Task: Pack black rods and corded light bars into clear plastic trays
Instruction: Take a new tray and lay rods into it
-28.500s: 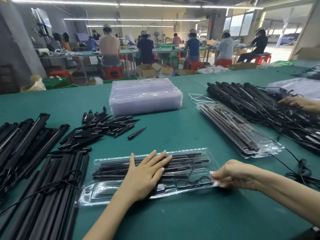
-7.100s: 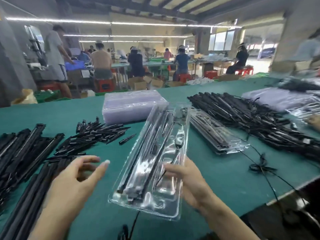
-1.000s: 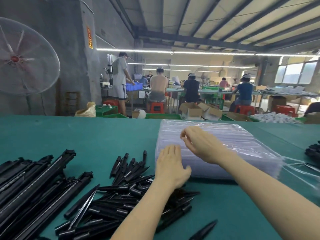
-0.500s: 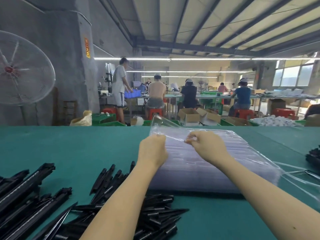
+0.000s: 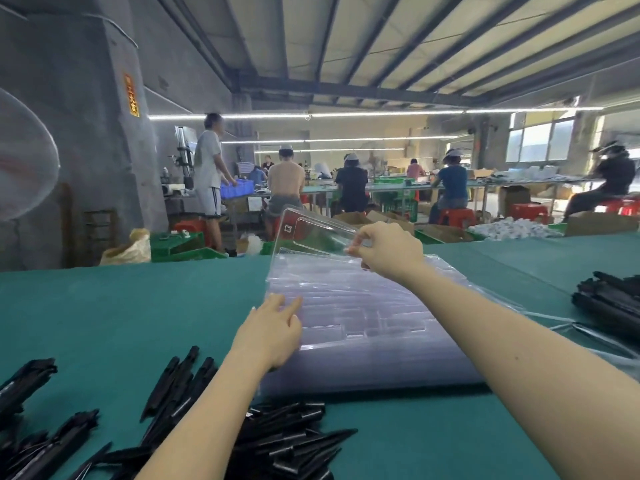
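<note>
A stack of clear plastic trays point(image 5: 367, 334) lies on the green table point(image 5: 104, 306) in front of me. My right hand point(image 5: 388, 249) pinches the far edge of the top clear tray point(image 5: 311, 233) and holds that end tilted up off the stack. My left hand point(image 5: 273, 327) rests with straight fingers on the stack's near left corner. Short black pointed rods point(image 5: 277, 441) lie in a heap at the front. Black light bars point(image 5: 38, 441) lie at the left edge, and more corded light bars point(image 5: 609, 299) at the right edge.
Beyond the table's far edge, several people sit or stand at other workbenches. A large fan point(image 5: 24, 161) stands at the left. Green crates point(image 5: 183, 249) and cardboard boxes point(image 5: 595, 223) lie behind the table.
My right hand has lifted the far end of the top tray higher off the stack. My left hand has moved back from the stack's far edge to its near left corner.
</note>
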The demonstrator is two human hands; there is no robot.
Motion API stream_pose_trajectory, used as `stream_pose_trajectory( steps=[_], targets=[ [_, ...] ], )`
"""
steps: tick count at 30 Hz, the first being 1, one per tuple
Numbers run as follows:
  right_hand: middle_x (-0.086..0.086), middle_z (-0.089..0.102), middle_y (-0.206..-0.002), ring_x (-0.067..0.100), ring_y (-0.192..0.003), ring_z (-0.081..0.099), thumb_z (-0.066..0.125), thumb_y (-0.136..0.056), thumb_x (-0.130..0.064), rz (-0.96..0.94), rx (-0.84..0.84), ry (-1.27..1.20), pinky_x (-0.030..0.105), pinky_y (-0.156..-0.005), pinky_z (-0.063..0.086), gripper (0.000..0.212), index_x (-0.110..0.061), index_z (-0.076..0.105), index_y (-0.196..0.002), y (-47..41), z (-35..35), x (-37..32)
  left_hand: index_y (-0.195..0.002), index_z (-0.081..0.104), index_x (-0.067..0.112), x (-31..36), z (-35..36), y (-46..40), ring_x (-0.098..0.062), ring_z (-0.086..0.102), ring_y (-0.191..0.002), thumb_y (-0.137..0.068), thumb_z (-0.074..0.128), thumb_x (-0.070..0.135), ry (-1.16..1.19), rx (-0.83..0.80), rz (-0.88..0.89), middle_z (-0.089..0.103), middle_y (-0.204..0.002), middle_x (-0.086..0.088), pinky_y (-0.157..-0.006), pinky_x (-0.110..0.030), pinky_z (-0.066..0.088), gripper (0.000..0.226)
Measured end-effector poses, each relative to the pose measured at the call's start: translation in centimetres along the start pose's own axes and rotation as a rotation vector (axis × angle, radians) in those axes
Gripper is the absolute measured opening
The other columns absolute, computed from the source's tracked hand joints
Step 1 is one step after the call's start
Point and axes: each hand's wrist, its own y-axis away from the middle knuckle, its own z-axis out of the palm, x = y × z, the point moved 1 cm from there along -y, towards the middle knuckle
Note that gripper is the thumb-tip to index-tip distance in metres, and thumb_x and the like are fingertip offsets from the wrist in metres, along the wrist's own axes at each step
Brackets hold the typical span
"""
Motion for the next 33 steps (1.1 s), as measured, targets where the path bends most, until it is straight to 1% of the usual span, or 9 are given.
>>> stream_pose_trajectory(
  steps=[4,7,11,17,21,26,29,31,33],
  targets=[
    [-0.008,0.066,-0.078,0.016,-0.084,0.066,0.061,-0.088,-0.049,-0.004,-0.052,0.007,0.027,-0.073,0.052,0.023,-0.028,0.068,-0.095,-0.1,-0.1,0.1,-0.151,0.018,0.035,0.1,-0.2,-0.1,-0.029,0.030,-0.139,-0.101,0.017,0.029,0.022,-0.031,-0.019,0.007,-0.159,0.005,-0.115,-0.039,0.024,0.050],
    [-0.004,0.070,-0.078,0.014,-0.078,0.068,0.059,-0.090,-0.046,-0.019,-0.043,-0.008,0.029,-0.074,0.055,0.023,-0.026,0.068,-0.097,-0.8,-2.1,-0.1,-0.151,0.018,0.031,0.4,-0.5,0.1,-0.029,0.033,-0.137,-0.101,0.016,0.026,0.013,-0.075,-0.035,0.005,-0.159,0.001,-0.110,-0.039,0.032,0.050],
    [-0.002,0.067,-0.094,0.019,-0.081,0.066,0.062,-0.087,-0.047,-0.022,0.158,-0.066,0.036,-0.078,0.056,0.024,-0.024,0.067,-0.091,-3.2,-8.3,0.2,-0.151,0.018,0.030,0.4,-0.9,0.1,-0.030,0.034,-0.137,-0.101,0.016,0.026,0.054,-0.076,-0.064,0.004,-0.159,0.000,-0.108,-0.040,0.032,0.051],
    [-0.007,0.070,-0.076,0.012,-0.067,0.068,0.064,-0.085,-0.045,0.032,0.187,-0.152,0.034,-0.070,0.056,0.026,-0.025,0.071,-0.098,-2.9,-8.3,1.3,-0.151,0.018,0.032,0.5,-0.8,0.4,-0.029,0.040,-0.132,-0.101,0.016,0.030,0.013,-0.071,-0.013,0.003,-0.159,0.005,-0.107,-0.038,0.036,0.050],
    [-0.003,0.070,-0.086,0.017,-0.074,0.068,0.065,-0.084,-0.045,0.058,0.191,-0.192,0.039,-0.073,0.057,0.026,-0.023,0.072,-0.095,-4.0,-9.3,2.1,-0.152,0.014,0.029,0.3,-0.7,0.4,-0.030,0.038,-0.133,-0.101,0.016,0.026,0.014,-0.071,-0.015,0.001,-0.159,0.002,-0.104,-0.038,0.037,0.051],
    [-0.005,0.067,-0.086,0.017,-0.077,0.061,0.065,-0.084,-0.048,0.120,0.288,-0.116,0.025,-0.058,0.043,0.026,-0.024,0.073,-0.091,-5.5,-8.7,2.6,-0.152,0.014,0.033,0.3,-0.5,0.4,-0.027,0.044,-0.129,-0.101,0.017,0.027,0.012,-0.058,-0.019,0.002,-0.158,0.006,-0.104,-0.035,0.038,0.051],
    [-0.003,0.070,-0.081,0.016,-0.070,0.060,0.063,-0.087,-0.045,0.135,0.354,-0.093,0.021,-0.051,0.031,0.025,-0.023,0.073,-0.090,-5.8,-9.0,3.0,-0.151,0.013,0.035,0.7,-0.7,0.6,-0.023,0.034,-0.137,-0.101,0.018,0.032,0.026,-0.042,-0.012,0.001,-0.159,0.006,-0.112,-0.038,0.029,0.051],
    [-0.002,0.070,-0.081,0.016,-0.070,0.060,0.063,-0.087,-0.045,0.056,0.338,-0.063,0.020,-0.052,0.033,0.023,-0.023,0.071,-0.086,-5.3,-9.3,2.6,-0.151,0.015,0.035,0.5,-0.5,0.5,-0.024,0.030,-0.139,-0.100,0.019,0.032,-0.005,-0.075,-0.020,0.004,-0.159,0.003,-0.115,-0.040,0.024,0.051],
    [-0.002,0.069,-0.081,0.015,-0.069,0.060,0.062,-0.088,-0.042,-0.180,0.161,0.036,0.020,-0.052,0.040,0.022,-0.021,0.068,-0.087,-4.0,-9.0,1.2,-0.149,0.022,0.034,0.2,-0.7,0.0,-0.024,0.029,-0.138,-0.099,0.022,0.032,-0.025,-0.130,-0.035,0.014,-0.156,0.000,-0.113,-0.044,0.023,0.051]
  ],
)
